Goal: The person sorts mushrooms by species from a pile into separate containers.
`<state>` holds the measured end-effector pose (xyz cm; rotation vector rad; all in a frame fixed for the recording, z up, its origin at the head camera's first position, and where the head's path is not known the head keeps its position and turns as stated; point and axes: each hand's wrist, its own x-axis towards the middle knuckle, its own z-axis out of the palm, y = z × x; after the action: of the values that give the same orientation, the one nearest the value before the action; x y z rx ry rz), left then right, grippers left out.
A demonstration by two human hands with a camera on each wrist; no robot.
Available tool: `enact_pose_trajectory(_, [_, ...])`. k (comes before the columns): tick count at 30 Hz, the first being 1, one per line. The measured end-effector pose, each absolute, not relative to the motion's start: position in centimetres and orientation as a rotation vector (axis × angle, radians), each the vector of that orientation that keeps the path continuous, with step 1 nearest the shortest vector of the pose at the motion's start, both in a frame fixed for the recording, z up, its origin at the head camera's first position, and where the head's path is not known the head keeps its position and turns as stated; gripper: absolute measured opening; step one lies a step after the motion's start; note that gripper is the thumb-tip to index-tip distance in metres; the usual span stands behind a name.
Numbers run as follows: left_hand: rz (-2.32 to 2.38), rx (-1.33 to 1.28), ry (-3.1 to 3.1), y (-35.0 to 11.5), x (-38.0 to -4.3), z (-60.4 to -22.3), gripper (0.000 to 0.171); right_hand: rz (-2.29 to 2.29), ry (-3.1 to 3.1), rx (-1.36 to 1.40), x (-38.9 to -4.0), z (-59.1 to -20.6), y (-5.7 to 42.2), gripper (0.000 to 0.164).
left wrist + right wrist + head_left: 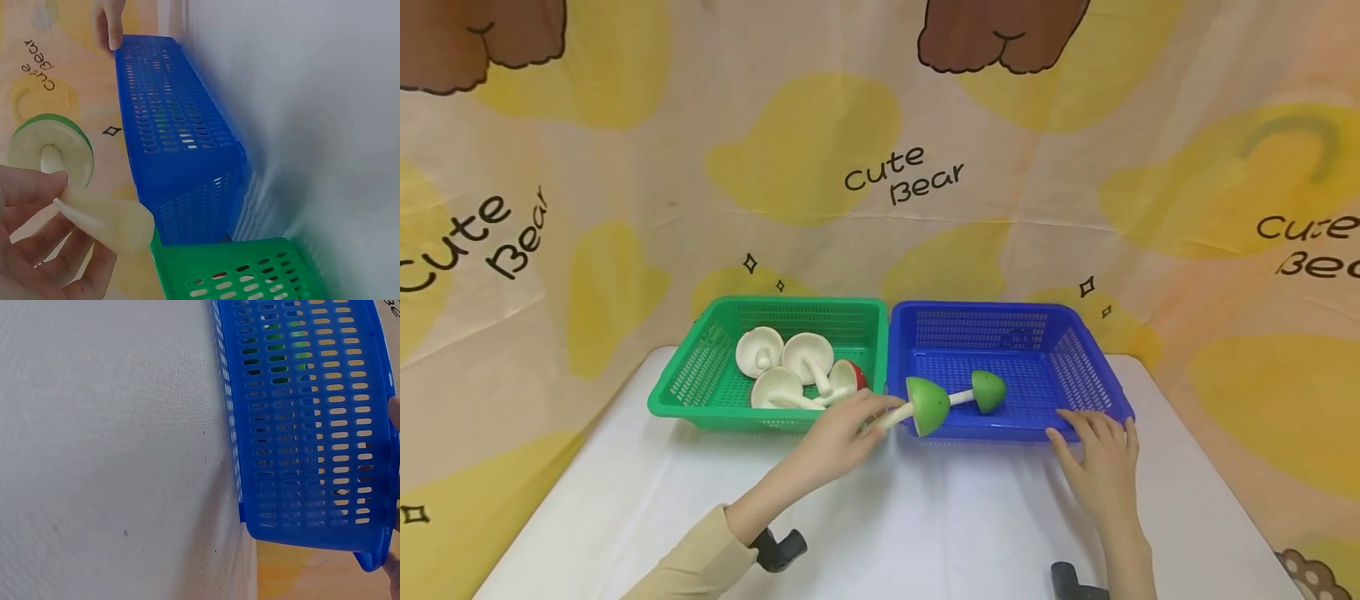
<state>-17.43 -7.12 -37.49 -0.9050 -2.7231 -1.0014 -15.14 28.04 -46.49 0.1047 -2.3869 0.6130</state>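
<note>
My left hand (pixel 838 437) pinches the pale stem of a green-capped toy mushroom (pixel 928 407) over the front rim of the blue basket (pixel 917 312). In the left wrist view, thumb and fingers grip that mushroom's stem (pixel 115 222), the white underside of its cap facing the camera. A second green-capped mushroom (pixel 988 392) lies in the blue basket, its stem partly hidden behind the held one. My right hand (pixel 1101 467) holds the basket's front rim near the right corner, thumb outside and fingers over the edge. The right wrist view shows only bits of fingers (pixel 394 414) there.
Left of the blue basket stands a green basket (pixel 700 333) holding several mushrooms (pixel 805 358) with white undersides, one showing a red cap. Both baskets stand on a white-covered table (pixel 925 517). A patterned cloth (pixel 820 242) hangs behind and around them.
</note>
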Motion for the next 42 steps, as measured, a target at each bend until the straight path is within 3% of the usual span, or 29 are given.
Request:
enact_pose_trajectory(19, [-1.074, -0.964, -2.815, -1.0, -25.2, -35.2, 0.035, 0.592, -2.389, 0.094, -15.0, -46.1, 28.0, 0.032])
enact_pose_trajectory(31, [-1.076, -0.797, -3.096, 3.1, -30.0, -35.5, 0.04, 0.583, -2.385, 0.093, -14.9, -45.9, 28.2, 0.031])
enact_pose_trajectory(42, [-1.116, -0.506, -3.308, 4.4, -32.1, -37.9, 0.042, 0.598, -2.39, 0.093, -14.9, -45.9, 27.9, 0.031])
